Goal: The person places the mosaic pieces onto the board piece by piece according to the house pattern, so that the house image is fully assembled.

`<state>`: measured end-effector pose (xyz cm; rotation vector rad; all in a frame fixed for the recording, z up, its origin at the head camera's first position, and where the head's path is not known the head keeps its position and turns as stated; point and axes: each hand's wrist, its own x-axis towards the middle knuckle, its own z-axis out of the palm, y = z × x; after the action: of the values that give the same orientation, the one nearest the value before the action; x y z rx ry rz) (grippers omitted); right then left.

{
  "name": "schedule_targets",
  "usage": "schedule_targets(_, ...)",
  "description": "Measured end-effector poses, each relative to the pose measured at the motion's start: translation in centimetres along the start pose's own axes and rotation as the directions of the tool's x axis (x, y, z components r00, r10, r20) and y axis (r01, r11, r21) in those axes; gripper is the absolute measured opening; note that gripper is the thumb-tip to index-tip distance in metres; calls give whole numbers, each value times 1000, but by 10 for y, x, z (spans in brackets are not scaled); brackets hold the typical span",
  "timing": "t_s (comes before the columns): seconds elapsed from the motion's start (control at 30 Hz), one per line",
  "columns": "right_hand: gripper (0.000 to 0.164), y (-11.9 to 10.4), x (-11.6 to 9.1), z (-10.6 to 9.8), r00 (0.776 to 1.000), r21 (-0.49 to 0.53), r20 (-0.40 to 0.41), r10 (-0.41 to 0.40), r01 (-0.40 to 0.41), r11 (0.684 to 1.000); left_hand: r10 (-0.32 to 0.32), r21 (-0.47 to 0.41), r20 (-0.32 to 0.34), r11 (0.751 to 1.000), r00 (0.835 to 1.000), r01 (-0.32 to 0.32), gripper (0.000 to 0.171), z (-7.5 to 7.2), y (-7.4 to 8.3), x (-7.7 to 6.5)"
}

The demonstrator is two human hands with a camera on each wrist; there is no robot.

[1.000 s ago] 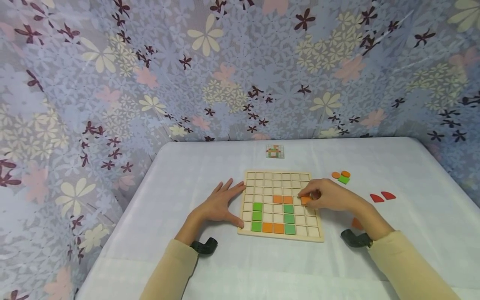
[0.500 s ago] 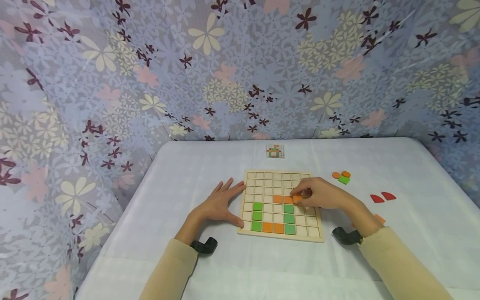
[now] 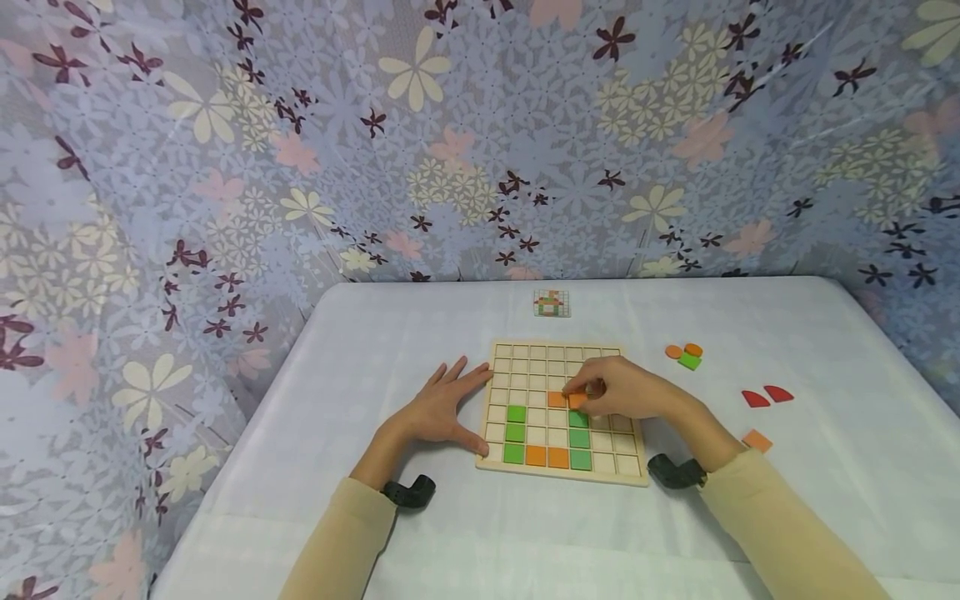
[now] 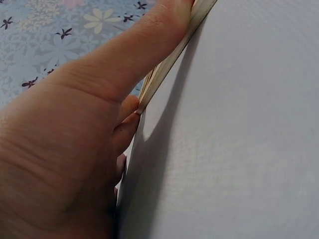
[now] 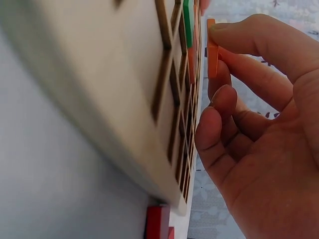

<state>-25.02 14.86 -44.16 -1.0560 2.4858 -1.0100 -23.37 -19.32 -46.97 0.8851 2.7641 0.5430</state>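
Note:
A wooden grid board [image 3: 562, 475] lies on the white table, with green and orange square tiles set in some cells. My right hand [image 3: 628, 388] is over the board's right half, where thumb and index finger pinch an orange square tile [image 5: 213, 50] by its faces. In the right wrist view that tile stands just off the grid, and the other fingers [image 5: 209, 124] curl loosely. From the head, it overlaps the cell right of another orange tile [image 3: 557, 399]. With fingers spread, my left hand [image 3: 435, 410] rests along the board's left edge, its thumb [image 4: 144, 45] at the frame.
Behind the board lies a small pattern card [image 3: 552, 303]. To the right are orange discs [image 3: 673, 352], a green tile [image 3: 690, 362], red quarter-round pieces [image 3: 755, 399] and an orange square [image 3: 757, 440]. A floral cloth [image 3: 480, 150] hangs behind the table.
My right hand has moved left across the board with the orange tile pinched in it, uncovering the loose orange square on the table. The left hand has stayed put.

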Motion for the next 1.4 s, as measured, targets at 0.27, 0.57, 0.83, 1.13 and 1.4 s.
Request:
schedule_targets(0.27,27,-4,9,3,1000,-26,2,-5,5,1000,7,-1,0,1000,1000,-7,125,0,-1,0)
schedule_targets(0.57,29,-11,22,6,1000,-15,10,-28,28,1000,9,8,-5,1000,1000,-9,125,2,-3,0)
schedule_targets(0.83,29,-14,28,10,999,-27,19,-30,31,999,-16,26,8,1000,1000,16,125,2,-2,2)
schedule_targets(1.13,27,-14,35,15,999,-2,35,-29,29,1000,-7,25,4,1000,1000,7,125,3,-3,3)
schedule_targets(1.4,28,-16,42,18,999,-55,31,-40,41,998,-10,16,3,1000,1000,10,124,2,-2,1)
